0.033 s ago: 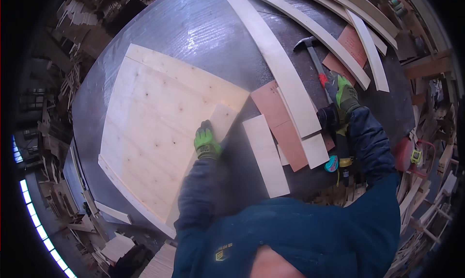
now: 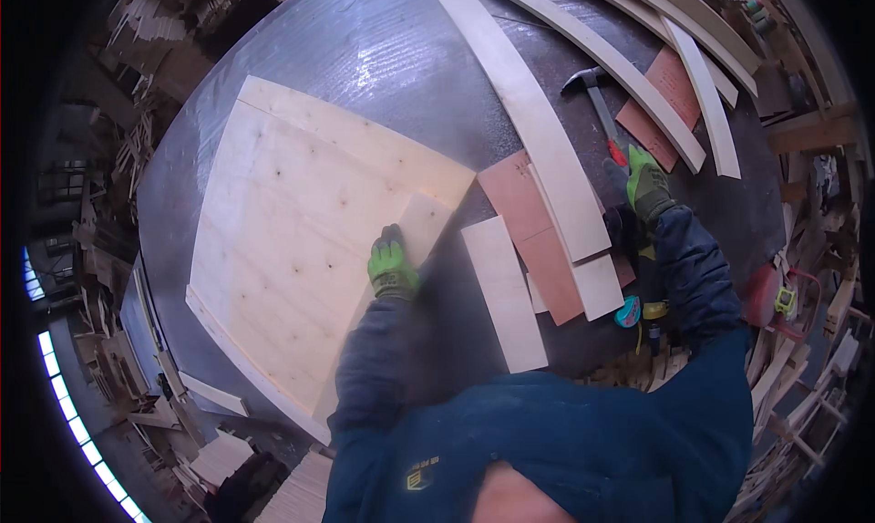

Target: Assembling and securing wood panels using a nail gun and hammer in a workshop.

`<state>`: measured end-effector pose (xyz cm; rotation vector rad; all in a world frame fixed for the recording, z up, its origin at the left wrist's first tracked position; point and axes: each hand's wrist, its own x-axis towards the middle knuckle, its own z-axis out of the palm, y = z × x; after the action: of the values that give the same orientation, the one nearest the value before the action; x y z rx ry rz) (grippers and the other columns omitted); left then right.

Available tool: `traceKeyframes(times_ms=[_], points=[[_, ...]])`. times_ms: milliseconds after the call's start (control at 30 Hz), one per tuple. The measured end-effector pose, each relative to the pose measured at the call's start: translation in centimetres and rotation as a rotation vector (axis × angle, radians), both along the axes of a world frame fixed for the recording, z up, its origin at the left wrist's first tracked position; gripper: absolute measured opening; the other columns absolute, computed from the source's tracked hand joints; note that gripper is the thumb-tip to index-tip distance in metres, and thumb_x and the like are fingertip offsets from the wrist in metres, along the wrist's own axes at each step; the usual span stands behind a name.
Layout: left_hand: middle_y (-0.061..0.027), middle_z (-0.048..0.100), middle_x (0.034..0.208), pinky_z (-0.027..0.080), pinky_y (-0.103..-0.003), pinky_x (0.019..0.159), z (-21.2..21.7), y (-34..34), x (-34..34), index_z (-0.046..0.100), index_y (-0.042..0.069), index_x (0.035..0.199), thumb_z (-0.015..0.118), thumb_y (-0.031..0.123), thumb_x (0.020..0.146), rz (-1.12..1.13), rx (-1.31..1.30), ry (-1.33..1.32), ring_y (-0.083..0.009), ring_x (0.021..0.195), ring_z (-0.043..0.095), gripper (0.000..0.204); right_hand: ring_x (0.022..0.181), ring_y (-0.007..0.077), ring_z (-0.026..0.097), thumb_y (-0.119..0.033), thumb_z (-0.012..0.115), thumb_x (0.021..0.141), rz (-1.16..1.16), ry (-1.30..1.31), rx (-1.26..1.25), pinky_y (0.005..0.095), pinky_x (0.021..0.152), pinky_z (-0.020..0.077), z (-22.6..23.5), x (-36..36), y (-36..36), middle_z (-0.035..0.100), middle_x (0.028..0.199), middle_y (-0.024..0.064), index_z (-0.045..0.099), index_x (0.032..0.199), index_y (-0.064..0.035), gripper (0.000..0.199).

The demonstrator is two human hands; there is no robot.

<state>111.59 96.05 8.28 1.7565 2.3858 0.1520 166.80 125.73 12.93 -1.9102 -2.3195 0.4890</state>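
Pale plywood panel [image 2: 283, 217] lies on the dark table, with strips along some of its edges. A small rectangular wooden block [image 2: 428, 224] rests on it near the right corner. My left hand [image 2: 392, 269], in a green and grey glove, lies on the panel's near-right edge, its fingertips beside the block. To the right, a hammer [image 2: 602, 113] lies with its dark head away from me. My right hand [image 2: 647, 186], also gloved, is at the hammer's red grip, thumb and fingers around the grip's end. Part of the fingers is hard to make out.
Curved pale boards [image 2: 524, 113] and reddish boards [image 2: 529, 236] lie right of the panel. A short pale board [image 2: 503, 295] is nearer me. A teal tape measure [image 2: 628, 311] and a dark power tool [image 2: 652, 281] sit by my right forearm. Wood scraps surround the table.
My right hand has shifted slightly, and its fingers now sit closer to the end of the hammer's red grip. The whole view has moved a little; my left hand stays on the panel.
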Motion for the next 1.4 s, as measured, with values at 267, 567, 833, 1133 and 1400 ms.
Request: traceKeyframes(times_ms=[267, 567, 833, 1133, 1400], points=[[-0.0324, 0.065, 0.177, 0.051, -0.063, 0.133, -0.4, 0.5, 0.7, 0.061, -0.008, 0.176, 0.095, 0.069, 0.092, -0.09, 0.15, 0.038, -0.0536, 0.157, 0.065, 0.12, 0.141, 0.0534, 0.072, -0.066, 0.092, 0.096, 0.053, -0.25, 0.004, 0.0635, 0.122, 0.0581, -0.9, -15.5, -5.2, 0.067, 0.165, 0.0333, 0.046, 0.189, -0.0061, 0.12], [-0.0312, 0.065, 0.177, 0.053, -0.064, 0.126, 0.0, -0.2, 0.4, 0.062, -0.006, 0.176, 0.097, 0.068, 0.09, -0.051, 0.15, 0.057, -0.0518, 0.155, 0.065, 0.118, 0.133, 0.0512, 0.071, -0.057, 0.091, 0.1, 0.208, 0.031, 0.292, 0.0631, 0.119, 0.0576, -0.7, -21.1, -5.4, 0.064, 0.161, 0.0321, 0.052, 0.188, -0.0093, 0.108], [-0.0302, 0.065, 0.176, 0.051, -0.065, 0.126, -0.2, -0.4, 0.2, 0.063, -0.005, 0.175, 0.096, 0.066, 0.091, -0.086, 0.18, 0.029, -0.0515, 0.156, 0.064, 0.114, 0.148, 0.0483, 0.066, -0.068, 0.087, 0.105, 0.442, 0.069, -0.019, 0.0632, 0.126, 0.0512, 0.2, -36.9, -4.0, 0.068, 0.16, 0.028, 0.056, 0.184, -0.0096, 0.103], [-0.03, 0.066, 0.176, 0.05, -0.068, 0.123, -0.3, 0.8, 0.1, 0.068, -0.006, 0.17, 0.098, 0.065, 0.089, -0.103, 0.212, 0.026, -0.0545, 0.157, 0.063, 0.112, 0.147, 0.0492, 0.065, -0.074, 0.096, 0.092, 0.411, 0.093, -0.029, 0.0644, 0.125, 0.0513, -1.6, -30.9, -8.9, 0.069, 0.16, 0.0287, 0.066, 0.168, 0.0075, 0.115], [-0.0323, 0.066, 0.174, 0.05, -0.07, 0.128, -0.5, 3.2, 0.8, 0.063, -0.009, 0.172, 0.107, 0.048, 0.084, -0.135, 0.208, 0.05, -0.0583, 0.157, 0.062, 0.113, 0.142, 0.0409, 0.065, -0.065, 0.091, 0.102, 0.438, 0.177, -0.169, 0.061, 0.123, 0.0486, -1.7, -31.5, -1.8, 0.073, 0.153, 0.0204, 0.079, 0.151, -0.0034, 0.08]])
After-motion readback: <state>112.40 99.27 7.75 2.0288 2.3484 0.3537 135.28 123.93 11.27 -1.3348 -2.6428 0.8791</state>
